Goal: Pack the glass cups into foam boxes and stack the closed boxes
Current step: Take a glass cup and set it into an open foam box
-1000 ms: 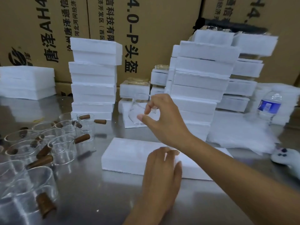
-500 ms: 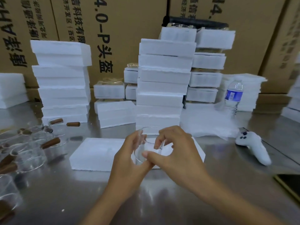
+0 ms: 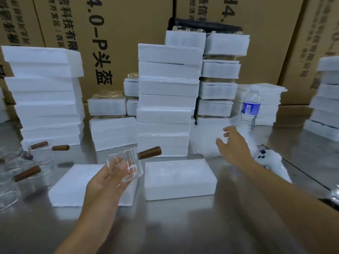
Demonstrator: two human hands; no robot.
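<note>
My left hand [image 3: 106, 178] grips a clear glass cup [image 3: 128, 165], tilted, its brown wooden handle [image 3: 149, 152] sticking out to the right. Below it two flat white foam box halves lie side by side on the steel table: the left foam piece [image 3: 71, 187] partly under my hand, the right foam piece [image 3: 179, 178] bare. My right hand [image 3: 232, 145] hovers, blurred, fingers spread and holding nothing, over a heap of thin white foam sheets [image 3: 209, 136]. Several more glass cups [image 3: 27, 162] with wooden handles stand at the left edge.
Tall foam box stacks stand behind: a left stack [image 3: 45, 96], a centre stack [image 3: 165, 99], a right stack [image 3: 219, 79]. A water bottle [image 3: 250, 109] and a white controller [image 3: 269, 160] sit right of my right hand. Cardboard cartons [image 3: 117, 30] wall the back.
Both hands held the cup together; now the left hand alone grips it, lifted with its handle out to the right. The right hand has let go and moved right to the foam sheets.
</note>
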